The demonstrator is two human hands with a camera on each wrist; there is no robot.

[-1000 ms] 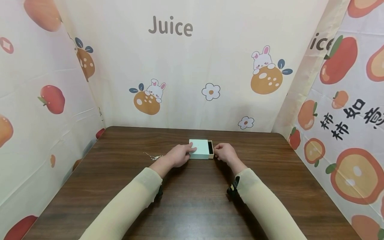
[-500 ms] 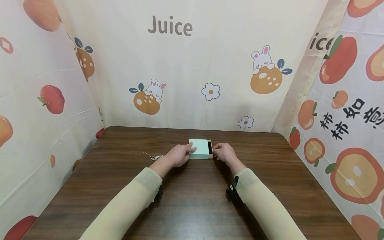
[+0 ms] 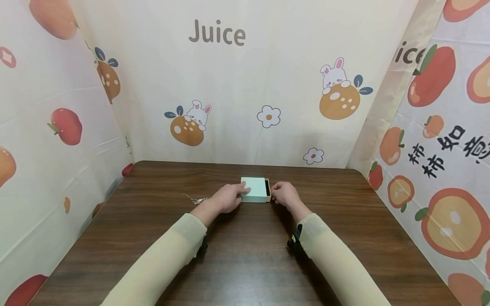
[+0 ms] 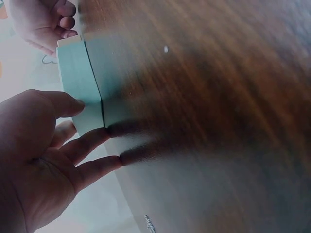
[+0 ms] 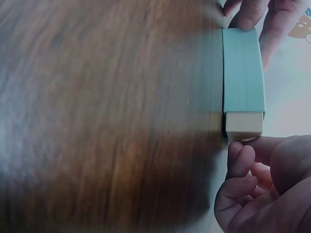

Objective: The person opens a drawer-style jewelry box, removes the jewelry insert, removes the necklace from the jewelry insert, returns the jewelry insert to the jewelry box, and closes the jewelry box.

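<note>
A mint-green sliding box lies on the brown wooden table. Its cream inner drawer sticks out a little on the right side, with a dark interior strip showing from above. At the box's left end, my left hand grips the sleeve, index finger on top and thumb against the near side. My right hand presses its curled fingers against the drawer's outer end; whether they pinch a tab there is hidden. Just left of my left hand lies a thin silvery chain-like piece of jewellery.
The wooden table reaches to a printed fabric backdrop behind and on both sides. Dark wrist-worn devices show under both sleeves. A small white speck appears on the tabletop in the left wrist view.
The drawer has slid slightly left into the sleeve, so less of it sticks out. My right hand has moved a little left with it; my left hand has stayed in place.
</note>
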